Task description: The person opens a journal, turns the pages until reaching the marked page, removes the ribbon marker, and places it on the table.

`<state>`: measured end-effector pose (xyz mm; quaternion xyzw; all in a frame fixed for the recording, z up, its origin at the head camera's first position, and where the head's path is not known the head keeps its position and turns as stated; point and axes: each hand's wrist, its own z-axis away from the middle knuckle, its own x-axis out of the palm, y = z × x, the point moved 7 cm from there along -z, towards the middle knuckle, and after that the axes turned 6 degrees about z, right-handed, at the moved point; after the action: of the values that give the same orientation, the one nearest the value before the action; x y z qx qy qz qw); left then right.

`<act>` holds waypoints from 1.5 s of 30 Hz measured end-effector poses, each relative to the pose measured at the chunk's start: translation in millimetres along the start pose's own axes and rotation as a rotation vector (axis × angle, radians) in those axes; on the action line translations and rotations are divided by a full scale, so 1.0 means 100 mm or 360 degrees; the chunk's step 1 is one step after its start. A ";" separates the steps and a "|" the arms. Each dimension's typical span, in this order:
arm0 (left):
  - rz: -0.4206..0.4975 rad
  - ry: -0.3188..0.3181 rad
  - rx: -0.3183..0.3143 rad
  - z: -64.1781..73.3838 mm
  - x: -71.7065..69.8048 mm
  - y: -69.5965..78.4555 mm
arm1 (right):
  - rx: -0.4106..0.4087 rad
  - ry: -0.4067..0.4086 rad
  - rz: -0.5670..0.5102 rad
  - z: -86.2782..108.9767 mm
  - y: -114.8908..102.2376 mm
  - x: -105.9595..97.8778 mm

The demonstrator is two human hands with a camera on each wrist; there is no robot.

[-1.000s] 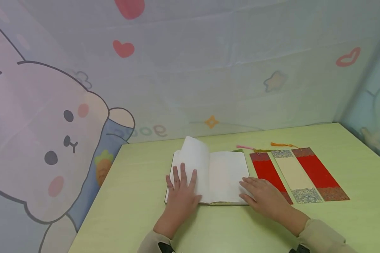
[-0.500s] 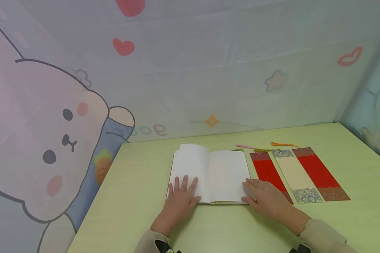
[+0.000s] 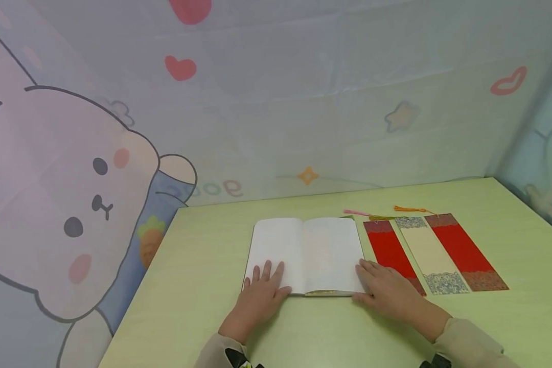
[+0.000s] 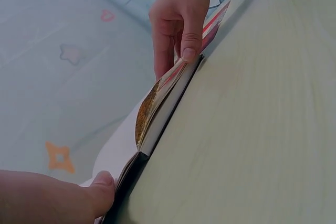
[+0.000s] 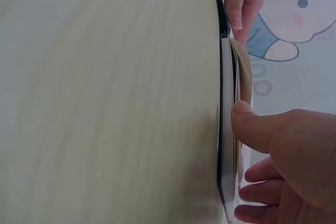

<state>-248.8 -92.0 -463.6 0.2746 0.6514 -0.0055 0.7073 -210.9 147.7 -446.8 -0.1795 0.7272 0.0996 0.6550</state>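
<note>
A notebook (image 3: 332, 250) lies spread out on the table, both facing pages blank and white. My left hand (image 3: 260, 300) rests on the lower part of the left page, fingers extended and slightly spread. On the lower right corner of the right page lies my right hand (image 3: 390, 292), fingers extended over the page edge. Its thumb (image 5: 252, 129) touches the edge of the page stack in the right wrist view. Dark cover edging (image 4: 167, 124) and a gold-brown patterned sheet (image 4: 147, 109) among the pages show along the near edge in the left wrist view.
Right of the notebook lie a red bookmark (image 3: 388, 248), a cream bookmark (image 3: 429, 253) and another red bookmark (image 3: 464, 250), with patterned ends. An orange tassel (image 3: 410, 209) and a pink tassel (image 3: 355, 212) lie behind. A printed cloth backdrop (image 3: 276, 112) stands behind the table (image 3: 202, 266).
The raised left page has come down flat. My left hand has slid toward the near edge, and my right hand has shifted slightly to the right.
</note>
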 end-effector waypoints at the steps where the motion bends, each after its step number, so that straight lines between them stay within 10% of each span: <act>1: -0.0005 0.0002 -0.0007 0.00 0.01 0.00 | 0.0004 -0.0012 -0.0007 0.00 0.01 0.01; 19: -0.0113 0.0016 -0.0076 0.02 0.12 -0.04 | 0.0007 -0.0105 -0.0039 0.02 0.02 0.10; 45: -0.0089 -0.0004 -0.0062 0.00 0.04 0.01 | -0.0207 0.0088 0.0114 0.02 -0.13 -0.07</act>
<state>-248.0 -89.4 -467.0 0.2425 0.6578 -0.0131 0.7130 -203.2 137.7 -439.2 -0.1982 0.7429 0.1651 0.6178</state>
